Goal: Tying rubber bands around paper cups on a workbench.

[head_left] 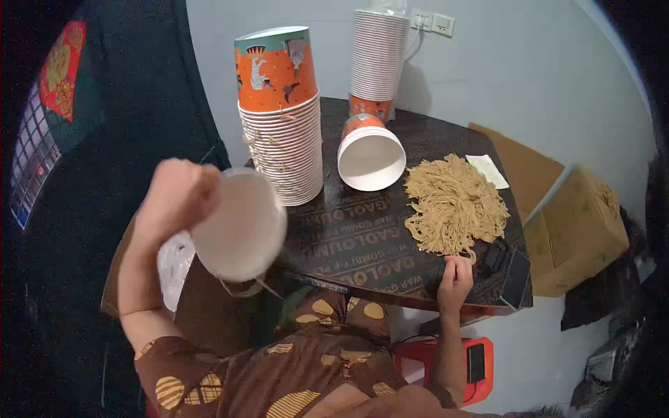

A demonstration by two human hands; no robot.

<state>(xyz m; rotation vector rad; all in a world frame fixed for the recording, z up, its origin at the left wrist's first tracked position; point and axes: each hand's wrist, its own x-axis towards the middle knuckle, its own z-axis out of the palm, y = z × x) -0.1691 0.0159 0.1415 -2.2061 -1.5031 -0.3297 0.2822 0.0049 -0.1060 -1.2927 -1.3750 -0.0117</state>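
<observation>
My left hand [182, 191] is raised at the left, closed at the rim of a white-lined paper bucket [240, 233]. The bucket is tilted so its inside shows, and it is slightly blurred by motion. A thin cord [240, 291] hangs in a loop below it. At the right, my right hand [456, 279] has its fingers pinched at the near edge of a heap of tan cords [456, 205], where a cord loop meets the fingertips.
A tall stack of orange and green printed buckets [280, 139] stands on the dark table [348, 251]. Another nested stack [378, 56] rises behind, near a bucket on its side [373, 164]. Cardboard boxes [578, 233] sit right; a red stool [481, 383] is below.
</observation>
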